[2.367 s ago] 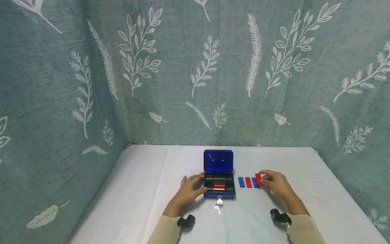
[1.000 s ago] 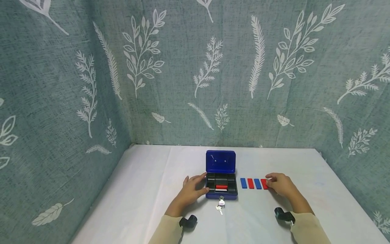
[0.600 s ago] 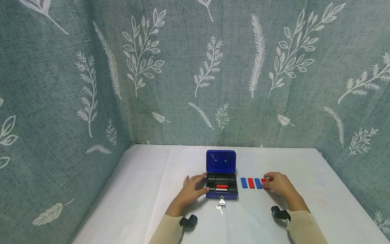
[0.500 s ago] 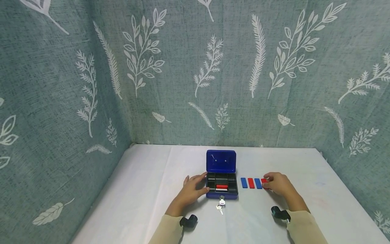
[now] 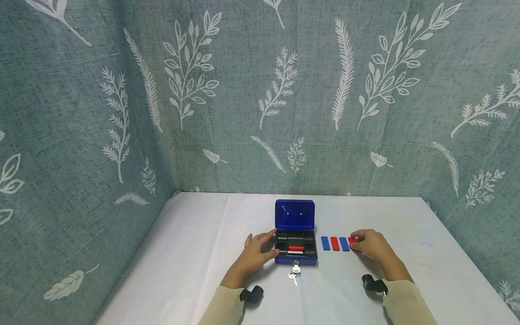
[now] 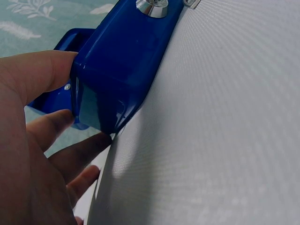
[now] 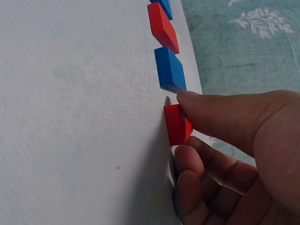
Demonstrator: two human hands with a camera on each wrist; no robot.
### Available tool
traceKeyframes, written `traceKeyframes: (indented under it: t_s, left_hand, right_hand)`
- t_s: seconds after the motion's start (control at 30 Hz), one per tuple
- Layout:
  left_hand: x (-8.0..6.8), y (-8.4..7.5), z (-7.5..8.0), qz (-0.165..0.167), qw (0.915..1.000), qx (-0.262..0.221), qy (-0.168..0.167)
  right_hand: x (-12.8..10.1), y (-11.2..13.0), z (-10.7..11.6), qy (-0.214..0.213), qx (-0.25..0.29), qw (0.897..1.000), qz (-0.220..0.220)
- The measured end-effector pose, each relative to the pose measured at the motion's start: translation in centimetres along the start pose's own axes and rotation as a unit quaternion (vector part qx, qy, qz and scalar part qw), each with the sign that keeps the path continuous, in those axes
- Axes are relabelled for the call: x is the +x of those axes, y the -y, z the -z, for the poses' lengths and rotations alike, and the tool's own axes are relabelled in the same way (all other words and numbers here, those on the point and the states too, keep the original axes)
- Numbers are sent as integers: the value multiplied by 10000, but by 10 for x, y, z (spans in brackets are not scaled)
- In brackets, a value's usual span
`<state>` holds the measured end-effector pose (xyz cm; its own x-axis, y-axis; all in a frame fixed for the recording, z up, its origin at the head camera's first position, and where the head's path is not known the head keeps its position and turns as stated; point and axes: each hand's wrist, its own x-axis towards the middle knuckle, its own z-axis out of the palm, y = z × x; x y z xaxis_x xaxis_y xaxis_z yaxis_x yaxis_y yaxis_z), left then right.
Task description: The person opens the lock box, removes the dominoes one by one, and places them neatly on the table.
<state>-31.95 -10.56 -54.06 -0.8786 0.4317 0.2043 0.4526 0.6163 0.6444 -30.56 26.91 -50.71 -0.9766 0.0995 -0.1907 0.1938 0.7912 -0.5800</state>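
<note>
My right hand pinches a red block between thumb and fingers, at the right end of a row on the white table. To its left lie a blue block, a red block and another blue block, slightly apart. A blue cash box stands with its lid raised; in its black tray are a red block and a white block. My left hand rests against the box's left side, thumb on the rim, fingers spread.
A key sits in the lock at the front of the box, with a second key hanging from it. Green leaf-patterned cloth hangs behind and beside the white table.
The red block in my right hand was raised and overlapped the right blue block; it now lies at the row's right end. My left hand stays at the box.
</note>
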Motion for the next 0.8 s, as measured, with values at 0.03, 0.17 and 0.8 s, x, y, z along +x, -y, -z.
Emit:
traceKeyframes:
  t_s: [0.03, 0.17, 0.8]
  left_hand:
    - [0, 0, 0, -6, 10000, -4, -4]
    - [0, 0, -1, -27, 10000, 10, -18]
    - [1, 1, -1, 16, 10000, 30, -10]
  right_hand:
    - [0, 0, 0, -5, 8, 10000, -20]
    - [0, -1, 0, -16, 12, 10000, -69]
    - [-12, 1, 6, -298, 254, 9989, 240]
